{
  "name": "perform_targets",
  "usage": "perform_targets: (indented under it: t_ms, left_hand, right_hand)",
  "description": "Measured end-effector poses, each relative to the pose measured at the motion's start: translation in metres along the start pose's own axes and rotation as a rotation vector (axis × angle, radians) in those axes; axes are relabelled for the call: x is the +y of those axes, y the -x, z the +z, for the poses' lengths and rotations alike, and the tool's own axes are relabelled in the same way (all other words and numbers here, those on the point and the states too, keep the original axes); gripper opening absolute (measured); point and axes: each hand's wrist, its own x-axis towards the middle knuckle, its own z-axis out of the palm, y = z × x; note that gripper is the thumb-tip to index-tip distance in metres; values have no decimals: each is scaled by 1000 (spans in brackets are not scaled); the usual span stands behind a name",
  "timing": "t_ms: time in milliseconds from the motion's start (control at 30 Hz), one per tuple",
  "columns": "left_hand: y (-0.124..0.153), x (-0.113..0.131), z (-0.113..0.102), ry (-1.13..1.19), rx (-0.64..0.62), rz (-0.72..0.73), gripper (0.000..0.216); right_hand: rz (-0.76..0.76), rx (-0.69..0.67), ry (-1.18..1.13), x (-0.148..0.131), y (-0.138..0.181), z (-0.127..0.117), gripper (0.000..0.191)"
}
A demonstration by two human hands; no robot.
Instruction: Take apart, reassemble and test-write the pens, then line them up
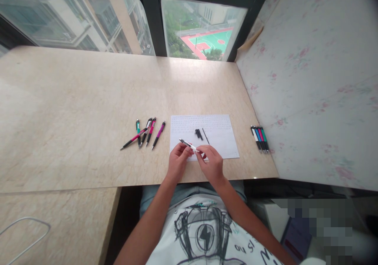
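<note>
White pen point(192, 147) slants across left grip point(178, 160) into right grip point(211, 164), both pinched on it.

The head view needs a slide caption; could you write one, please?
Left hand and right hand hold a white pen over paper.

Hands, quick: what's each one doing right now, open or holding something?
Left hand: closed, holding the white pen near its middle.
Right hand: closed, fingertips pinching the white pen's end.
</note>
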Motion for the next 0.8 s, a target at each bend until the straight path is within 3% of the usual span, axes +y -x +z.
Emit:
perform_targets:
  t_ms: [200,533,800]
  left_hand:
    - [0,0,1,39,-2,8,22]
    - [1,1,0,24,-5,17,24]
    - [0,0,2,34,24,-9,24]
  right_hand:
    - [-109,6,77,3,1,2,15]
    - [-141,-24,39,1,0,3,24]
    - [61,-44,244,36,-24,-12,32]
